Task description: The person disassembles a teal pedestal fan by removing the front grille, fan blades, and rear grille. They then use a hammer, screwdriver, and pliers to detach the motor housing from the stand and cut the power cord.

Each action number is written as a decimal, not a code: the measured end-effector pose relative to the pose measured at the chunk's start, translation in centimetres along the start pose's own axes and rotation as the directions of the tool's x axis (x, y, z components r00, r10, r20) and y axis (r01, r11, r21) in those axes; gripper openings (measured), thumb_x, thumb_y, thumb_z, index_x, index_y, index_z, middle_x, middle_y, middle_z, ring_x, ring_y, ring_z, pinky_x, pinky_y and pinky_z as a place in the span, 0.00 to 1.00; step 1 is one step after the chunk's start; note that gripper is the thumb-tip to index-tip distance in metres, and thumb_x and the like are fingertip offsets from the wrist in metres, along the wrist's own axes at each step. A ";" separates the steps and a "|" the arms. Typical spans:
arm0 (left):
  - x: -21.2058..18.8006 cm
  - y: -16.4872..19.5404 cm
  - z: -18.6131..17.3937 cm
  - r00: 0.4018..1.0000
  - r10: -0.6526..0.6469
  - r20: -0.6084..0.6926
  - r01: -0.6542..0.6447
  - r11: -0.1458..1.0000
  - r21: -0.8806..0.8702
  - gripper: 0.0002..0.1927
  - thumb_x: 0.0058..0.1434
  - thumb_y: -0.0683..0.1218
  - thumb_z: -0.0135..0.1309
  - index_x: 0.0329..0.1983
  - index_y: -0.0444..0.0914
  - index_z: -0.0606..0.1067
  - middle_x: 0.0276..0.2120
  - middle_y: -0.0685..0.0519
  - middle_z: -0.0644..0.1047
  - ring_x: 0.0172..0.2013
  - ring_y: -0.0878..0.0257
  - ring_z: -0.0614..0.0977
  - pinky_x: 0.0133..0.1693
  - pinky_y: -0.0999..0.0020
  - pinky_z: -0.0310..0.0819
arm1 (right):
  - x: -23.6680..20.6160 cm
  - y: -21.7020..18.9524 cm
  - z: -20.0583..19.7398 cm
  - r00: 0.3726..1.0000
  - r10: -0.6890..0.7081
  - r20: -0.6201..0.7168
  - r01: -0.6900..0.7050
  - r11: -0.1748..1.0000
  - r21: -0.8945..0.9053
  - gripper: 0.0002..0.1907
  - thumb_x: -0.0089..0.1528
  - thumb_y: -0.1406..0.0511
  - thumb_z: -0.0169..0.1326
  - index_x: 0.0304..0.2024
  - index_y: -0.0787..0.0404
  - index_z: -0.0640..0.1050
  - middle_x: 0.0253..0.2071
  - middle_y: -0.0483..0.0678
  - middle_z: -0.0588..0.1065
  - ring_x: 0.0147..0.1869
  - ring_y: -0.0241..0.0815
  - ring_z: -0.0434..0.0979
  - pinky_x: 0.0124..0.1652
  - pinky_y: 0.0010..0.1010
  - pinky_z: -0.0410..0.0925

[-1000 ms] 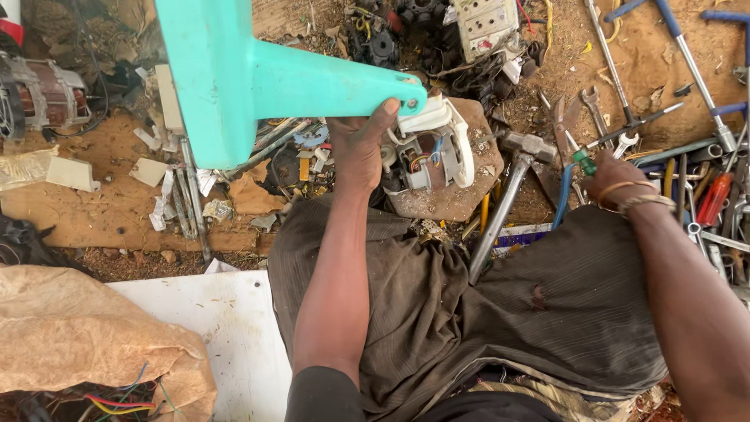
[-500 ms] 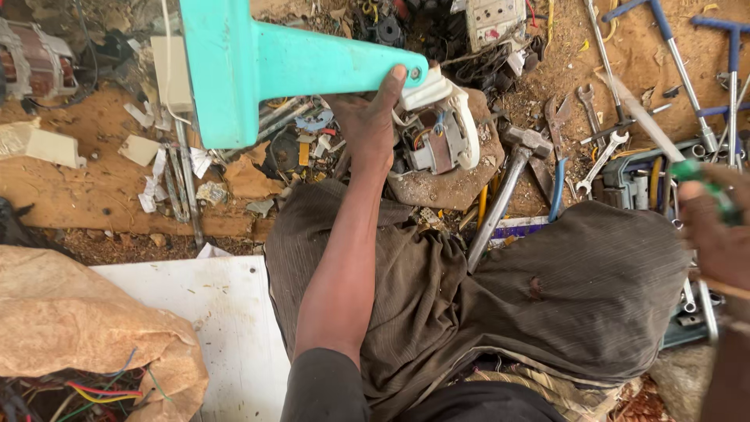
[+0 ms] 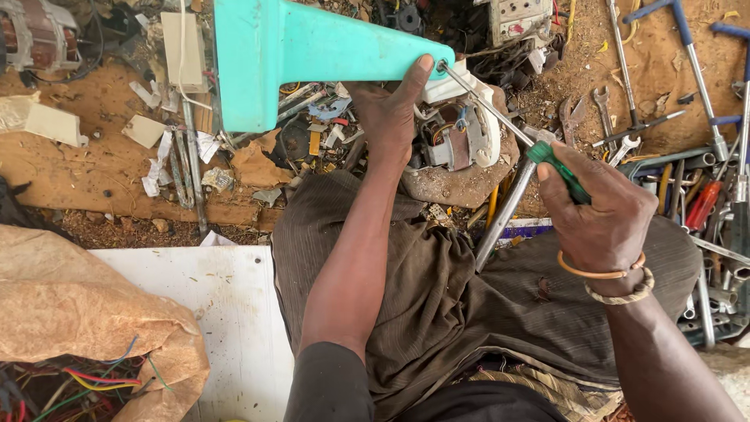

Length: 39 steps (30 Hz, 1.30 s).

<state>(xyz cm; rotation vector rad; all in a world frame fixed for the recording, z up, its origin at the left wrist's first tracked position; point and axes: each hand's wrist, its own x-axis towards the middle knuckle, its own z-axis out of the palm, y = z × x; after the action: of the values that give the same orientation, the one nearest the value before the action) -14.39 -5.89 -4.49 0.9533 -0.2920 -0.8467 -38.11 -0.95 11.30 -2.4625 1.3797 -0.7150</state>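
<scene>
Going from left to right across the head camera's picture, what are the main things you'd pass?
Brown sack with coloured wires, white board, turquoise plastic housing, left hand, screwdriver, right hand, spanners and long-handled tools on the dirt.

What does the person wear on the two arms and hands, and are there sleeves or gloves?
Both hands are bare, without gloves. The left arm has a dark grey sleeve only near the upper arm. The right hand has two bands at the wrist: a thin orange ring bracelet and a pale braided cord bracelet. No right sleeve is visible.
</scene>
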 end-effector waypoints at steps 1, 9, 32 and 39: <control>0.0 -0.1 0.0 1.000 -0.004 0.001 0.004 1.000 -0.010 0.60 0.49 0.52 0.73 0.74 0.33 0.45 0.61 0.40 0.64 0.62 0.51 0.71 0.69 0.50 0.66 | 0.0 0.0 -0.1 1.000 0.003 0.007 -0.002 1.000 -0.022 0.14 0.74 0.65 0.67 0.58 0.65 0.82 0.38 0.52 0.82 0.35 0.33 0.80 0.32 0.22 0.69; -0.2 -1.0 0.5 0.989 -0.139 0.044 0.144 0.981 -0.131 0.59 0.45 0.54 0.76 0.68 0.27 0.52 0.57 0.34 0.68 0.59 0.46 0.74 0.65 0.48 0.68 | 4.2 -3.0 -4.1 0.971 -0.090 0.220 0.113 0.989 -0.095 0.16 0.70 0.61 0.60 0.55 0.64 0.81 0.35 0.51 0.79 0.30 0.32 0.74 0.26 0.24 0.65; -0.1 -1.7 2.0 0.999 -0.048 -0.025 0.042 0.978 -0.204 0.27 0.54 0.47 0.74 0.48 0.31 0.71 0.38 0.46 0.80 0.37 0.59 0.84 0.36 0.66 0.85 | 13.4 -5.3 -5.7 0.756 0.254 0.603 0.069 0.886 -0.459 0.22 0.68 0.51 0.53 0.61 0.51 0.79 0.31 0.49 0.81 0.22 0.39 0.75 0.25 0.35 0.71; -0.7 -0.6 1.9 0.997 0.073 0.026 -0.067 0.980 -0.187 0.20 0.54 0.50 0.72 0.43 0.37 0.77 0.33 0.53 0.81 0.30 0.66 0.81 0.27 0.67 0.81 | 14.2 -8.7 -4.4 0.489 0.650 0.581 -0.056 0.689 -0.723 0.23 0.75 0.51 0.42 0.70 0.45 0.71 0.31 0.53 0.81 0.17 0.38 0.67 0.19 0.30 0.65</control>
<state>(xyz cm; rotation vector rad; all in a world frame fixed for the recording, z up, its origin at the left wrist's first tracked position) -16.24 -6.68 -3.73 0.7517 -0.2677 -0.8106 -27.78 -8.19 23.06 -2.1332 1.7577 1.0920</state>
